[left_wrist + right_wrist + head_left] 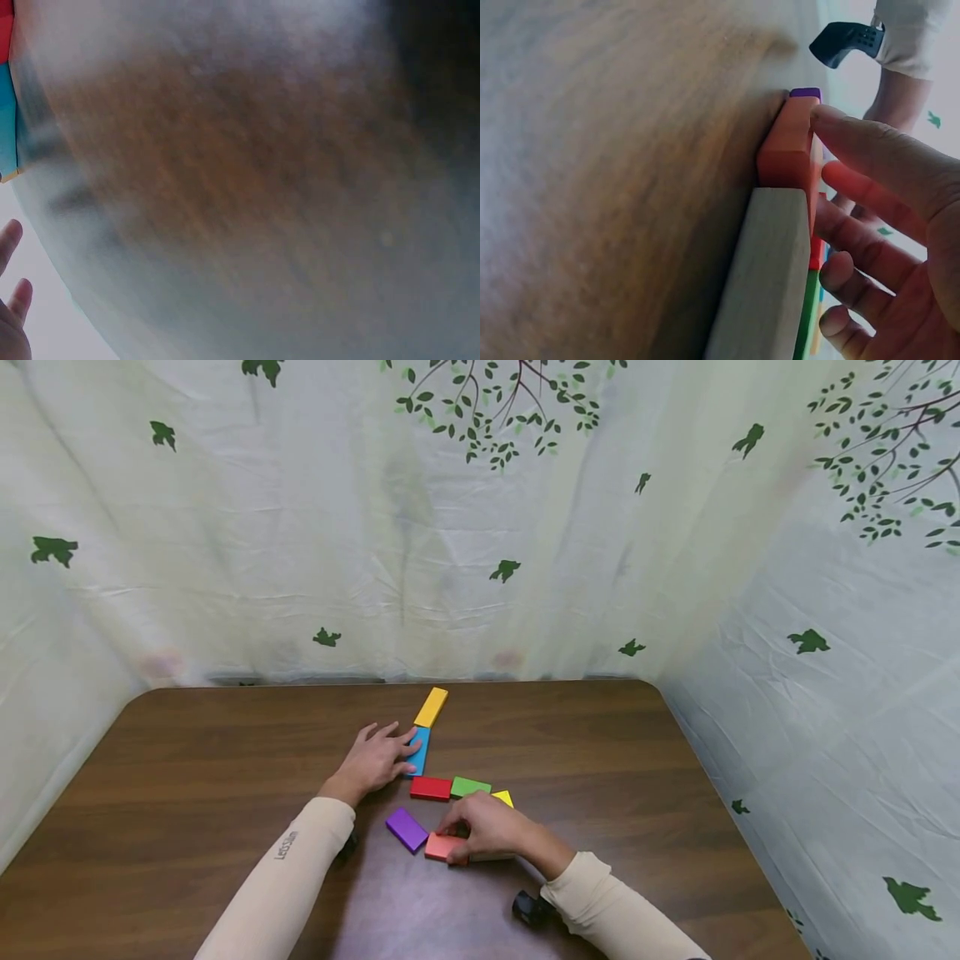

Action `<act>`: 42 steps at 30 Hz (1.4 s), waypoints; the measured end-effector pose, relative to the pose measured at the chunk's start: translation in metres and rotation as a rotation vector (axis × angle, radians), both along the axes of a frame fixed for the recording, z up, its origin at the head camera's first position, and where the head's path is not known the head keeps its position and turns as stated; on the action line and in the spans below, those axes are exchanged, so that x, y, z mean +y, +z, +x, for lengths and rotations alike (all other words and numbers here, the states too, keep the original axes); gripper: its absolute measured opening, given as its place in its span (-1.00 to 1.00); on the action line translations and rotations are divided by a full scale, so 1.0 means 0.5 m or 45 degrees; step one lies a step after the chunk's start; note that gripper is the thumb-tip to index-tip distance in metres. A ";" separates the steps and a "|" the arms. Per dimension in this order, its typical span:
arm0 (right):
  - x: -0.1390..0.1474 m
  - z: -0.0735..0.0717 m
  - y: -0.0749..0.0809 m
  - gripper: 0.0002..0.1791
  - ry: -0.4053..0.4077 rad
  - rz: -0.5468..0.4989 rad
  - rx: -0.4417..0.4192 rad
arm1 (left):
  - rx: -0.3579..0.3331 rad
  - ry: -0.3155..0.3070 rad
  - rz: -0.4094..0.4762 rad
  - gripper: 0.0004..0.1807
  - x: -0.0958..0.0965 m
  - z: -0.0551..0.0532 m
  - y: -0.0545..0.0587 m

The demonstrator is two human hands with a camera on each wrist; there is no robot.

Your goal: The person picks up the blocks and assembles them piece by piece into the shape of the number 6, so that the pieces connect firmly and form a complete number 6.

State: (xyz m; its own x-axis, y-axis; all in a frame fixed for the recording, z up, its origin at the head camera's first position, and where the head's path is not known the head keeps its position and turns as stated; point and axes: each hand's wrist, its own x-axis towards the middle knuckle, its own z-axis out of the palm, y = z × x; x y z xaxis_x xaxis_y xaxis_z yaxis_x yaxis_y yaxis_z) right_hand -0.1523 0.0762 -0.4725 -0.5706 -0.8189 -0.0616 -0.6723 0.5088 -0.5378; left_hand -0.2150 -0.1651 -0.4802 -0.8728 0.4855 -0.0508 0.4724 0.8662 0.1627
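Observation:
My left hand lies spread, fingertips on the blue block. Beyond it a yellow-orange block continues the line toward the back. With thumb and index finger my right hand pinches a coral block by its long sides. The purple block sits slanted against the coral one's left end. A pale, plain block adjoins its other end, mostly covered by the hand in the head view. Red and green blocks run behind, then a yellow block, partly hidden.
All blocks lie on a brown wooden table. Pale curtains with leaf prints hang behind it and at both sides. A black wrist device is worn by the right cuff.

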 end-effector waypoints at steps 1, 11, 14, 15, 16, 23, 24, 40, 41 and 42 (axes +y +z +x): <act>-0.001 0.001 -0.001 -0.64 -0.008 0.009 0.008 | -0.003 0.001 0.002 -0.40 -0.001 0.001 0.000; -0.017 0.018 0.002 -0.67 -0.173 0.041 -0.061 | 0.009 0.000 -0.009 -0.41 -0.005 0.003 0.001; -0.024 0.022 0.007 -0.70 -0.209 0.057 -0.077 | 0.022 -0.009 -0.020 -0.41 -0.006 0.007 0.004; -0.025 0.023 0.007 -0.70 -0.218 0.061 -0.084 | 0.024 -0.010 -0.019 -0.41 -0.006 0.008 0.005; -0.027 0.023 0.007 -0.70 -0.225 0.066 -0.089 | 0.035 -0.017 -0.026 -0.41 -0.006 0.009 0.006; -0.033 0.025 0.010 -0.71 -0.260 0.078 -0.088 | 0.110 -0.013 -0.037 -0.41 -0.009 0.010 0.004; -0.033 0.025 0.010 -0.71 -0.263 0.082 -0.086 | 0.119 -0.008 -0.034 -0.42 -0.009 0.010 0.004; -0.021 0.025 0.008 -0.70 -0.263 0.069 -0.095 | 0.081 -0.043 0.317 -0.45 -0.042 0.060 0.032; -0.019 0.024 0.008 -0.70 -0.265 0.066 -0.099 | 0.075 -0.059 0.321 -0.46 -0.043 0.065 0.036; -0.018 0.024 0.007 -0.70 -0.267 0.067 -0.099 | 0.064 -0.073 0.328 -0.46 -0.043 0.070 0.038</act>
